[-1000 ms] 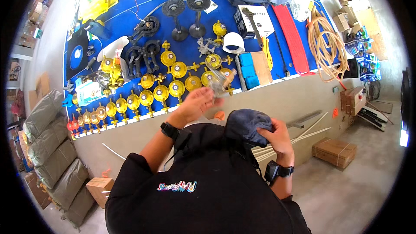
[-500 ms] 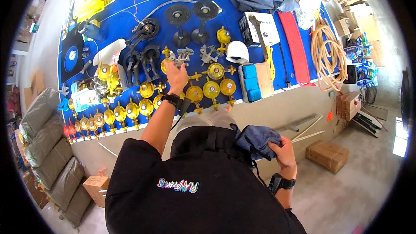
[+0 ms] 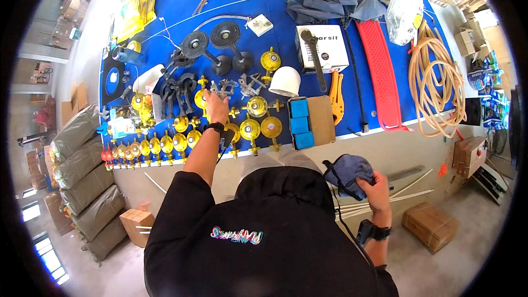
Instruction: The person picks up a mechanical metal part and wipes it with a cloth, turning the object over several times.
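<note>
Up on the blue table top (image 3: 352,93), the left hand (image 3: 216,108) is stretched far forward, its fingers down among the yellow round brass gas regulators (image 3: 250,130). It touches a small grey metal fitting with crossed arms (image 3: 223,89) just beyond its fingertips; whether the fingers actually close on it, I cannot tell. Just right of that hand sits another grey crossed fitting (image 3: 252,83), and past it a white plastic dome cap (image 3: 285,81). Beyond the fingertips stand two black round ribbed burner heads on stems (image 3: 212,44). Well back from the table, near the body, the right hand (image 3: 375,187) is clenched around a bunched dark blue cloth (image 3: 346,169). Between the two hands lies a cardboard box holding blue blocks (image 3: 309,122), at the table's near edge.
</note>
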A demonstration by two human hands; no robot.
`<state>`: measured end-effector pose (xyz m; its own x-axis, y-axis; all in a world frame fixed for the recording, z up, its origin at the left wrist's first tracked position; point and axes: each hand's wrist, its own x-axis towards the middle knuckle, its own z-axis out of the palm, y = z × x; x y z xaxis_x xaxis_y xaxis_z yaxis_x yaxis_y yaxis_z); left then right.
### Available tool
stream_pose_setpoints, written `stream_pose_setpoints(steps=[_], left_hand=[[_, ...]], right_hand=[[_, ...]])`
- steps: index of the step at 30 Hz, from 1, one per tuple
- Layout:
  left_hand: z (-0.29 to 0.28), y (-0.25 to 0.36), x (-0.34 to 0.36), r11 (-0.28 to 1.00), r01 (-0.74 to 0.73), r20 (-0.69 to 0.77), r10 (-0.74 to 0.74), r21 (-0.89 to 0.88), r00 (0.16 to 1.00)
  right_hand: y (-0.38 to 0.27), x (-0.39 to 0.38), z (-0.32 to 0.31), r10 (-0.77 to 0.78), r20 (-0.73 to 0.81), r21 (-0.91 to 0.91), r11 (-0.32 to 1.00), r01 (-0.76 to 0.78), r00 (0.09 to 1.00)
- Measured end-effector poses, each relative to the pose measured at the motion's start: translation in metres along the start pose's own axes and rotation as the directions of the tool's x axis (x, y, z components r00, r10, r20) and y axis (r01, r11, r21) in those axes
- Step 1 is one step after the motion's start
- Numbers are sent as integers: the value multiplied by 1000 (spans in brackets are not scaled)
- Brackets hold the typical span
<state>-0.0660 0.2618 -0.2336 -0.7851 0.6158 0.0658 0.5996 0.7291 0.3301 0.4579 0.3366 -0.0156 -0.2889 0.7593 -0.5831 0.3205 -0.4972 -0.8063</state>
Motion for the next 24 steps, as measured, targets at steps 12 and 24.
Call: stream_pose_setpoints(steps=[12, 24], left_hand=[[7, 49, -9, 965, -184, 67, 199, -188, 978], [47, 75, 10, 989, 21, 264, 19, -148, 964]], right_hand=[[8, 37, -65, 5, 28, -21, 1000, -4, 1000], [19, 14, -68, -9, -17, -2, 1000, 9, 1000]])
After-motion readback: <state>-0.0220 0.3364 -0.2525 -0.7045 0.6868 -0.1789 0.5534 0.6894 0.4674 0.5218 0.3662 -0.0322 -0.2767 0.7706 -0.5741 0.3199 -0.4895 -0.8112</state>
